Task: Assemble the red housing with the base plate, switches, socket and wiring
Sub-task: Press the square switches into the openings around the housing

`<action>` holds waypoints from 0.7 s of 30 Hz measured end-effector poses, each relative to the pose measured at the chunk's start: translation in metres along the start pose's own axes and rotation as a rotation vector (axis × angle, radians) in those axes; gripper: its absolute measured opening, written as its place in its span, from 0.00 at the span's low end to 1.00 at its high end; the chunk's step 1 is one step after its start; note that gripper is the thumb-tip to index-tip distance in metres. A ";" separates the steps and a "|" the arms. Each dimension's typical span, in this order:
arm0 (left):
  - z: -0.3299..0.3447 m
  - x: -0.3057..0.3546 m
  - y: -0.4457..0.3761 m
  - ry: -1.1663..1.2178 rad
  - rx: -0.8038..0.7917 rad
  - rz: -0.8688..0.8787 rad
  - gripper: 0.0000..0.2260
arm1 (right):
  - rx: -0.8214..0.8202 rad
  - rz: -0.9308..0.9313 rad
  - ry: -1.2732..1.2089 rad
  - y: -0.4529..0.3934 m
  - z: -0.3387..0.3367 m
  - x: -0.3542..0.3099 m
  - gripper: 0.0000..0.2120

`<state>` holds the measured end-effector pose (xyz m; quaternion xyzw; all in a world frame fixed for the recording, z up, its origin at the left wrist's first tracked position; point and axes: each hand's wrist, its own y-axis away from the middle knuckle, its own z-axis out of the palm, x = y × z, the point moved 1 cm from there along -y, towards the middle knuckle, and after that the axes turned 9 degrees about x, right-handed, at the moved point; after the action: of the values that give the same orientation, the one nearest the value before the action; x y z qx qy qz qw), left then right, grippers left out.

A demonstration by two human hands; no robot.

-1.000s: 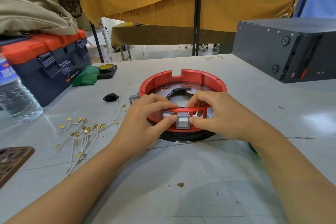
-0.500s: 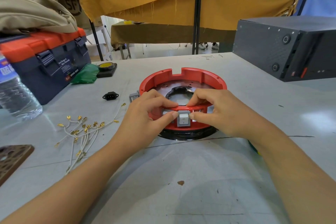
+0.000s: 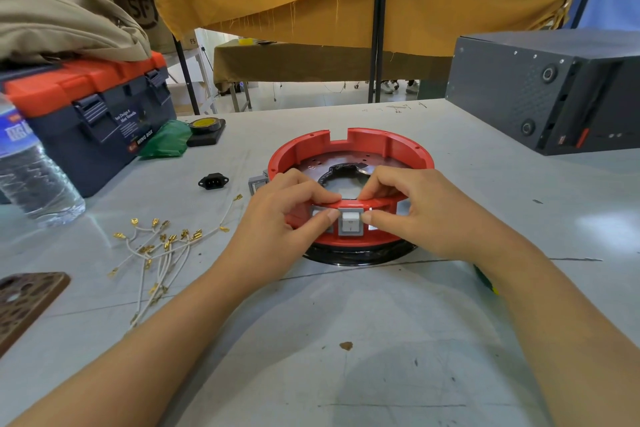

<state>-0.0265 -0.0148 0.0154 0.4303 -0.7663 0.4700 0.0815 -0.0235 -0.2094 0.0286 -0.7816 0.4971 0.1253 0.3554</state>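
The round red housing [image 3: 381, 146] stands mid-table on a black base plate [image 3: 360, 255], with a dark metal plate inside it. A grey rocker switch [image 3: 350, 222] sits in the housing's near wall. My left hand [image 3: 277, 218] grips the near rim left of the switch, thumb against the switch's left side. My right hand [image 3: 419, 215] grips the rim to the right, thumb against its right side. Another grey switch [image 3: 257, 184] lies by the housing's left side. A black socket [image 3: 213, 181] and white wires with brass terminals [image 3: 162, 246] lie to the left.
An orange-lidded blue toolbox [image 3: 93, 114] and a water bottle [image 3: 31, 173] stand at the left. A green bag [image 3: 166, 140] and yellow tape roll [image 3: 206, 126] lie behind the socket. A dark grey machine case [image 3: 540, 90] fills the right. A brown perforated piece [image 3: 24, 298] lies at the near left.
Both hands stay at the near wall; the thumbs have closed in slightly on the grey switch. The housing has hardly moved.
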 end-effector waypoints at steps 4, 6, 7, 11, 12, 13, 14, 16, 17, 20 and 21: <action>-0.002 -0.008 0.004 -0.046 -0.067 0.051 0.12 | -0.011 -0.021 0.085 0.002 0.001 0.001 0.09; 0.000 -0.010 0.006 -0.077 -0.069 0.085 0.14 | -0.018 -0.043 0.137 0.002 0.002 0.000 0.09; 0.001 -0.010 0.006 -0.087 -0.059 0.096 0.15 | -0.021 -0.050 0.148 0.002 0.003 -0.001 0.10; 0.004 -0.011 0.006 -0.099 -0.034 0.112 0.14 | -0.035 -0.053 0.149 0.003 0.002 -0.002 0.09; 0.004 -0.011 0.006 -0.101 -0.032 0.113 0.14 | -0.037 -0.053 0.149 0.003 0.003 -0.002 0.08; 0.004 -0.012 0.006 -0.105 -0.029 0.114 0.14 | -0.039 -0.050 0.148 0.003 0.003 -0.002 0.08; 0.004 -0.012 0.006 -0.109 -0.025 0.118 0.14 | -0.038 -0.047 0.146 0.002 0.004 -0.002 0.08; 0.005 -0.011 0.006 -0.118 -0.007 0.131 0.14 | -0.030 -0.047 0.143 0.001 0.004 -0.001 0.07; 0.006 -0.010 0.006 -0.122 0.004 0.135 0.13 | -0.025 -0.046 0.140 0.001 0.004 -0.001 0.07; 0.007 -0.010 0.006 -0.128 0.015 0.133 0.13 | -0.017 -0.046 0.139 0.002 0.005 -0.001 0.06; 0.007 -0.011 0.006 -0.129 0.015 0.132 0.13 | -0.015 -0.047 0.141 0.001 0.005 -0.001 0.06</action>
<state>-0.0221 -0.0132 0.0024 0.4086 -0.7932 0.4515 -0.0024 -0.0245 -0.2057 0.0251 -0.8027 0.5013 0.0653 0.3162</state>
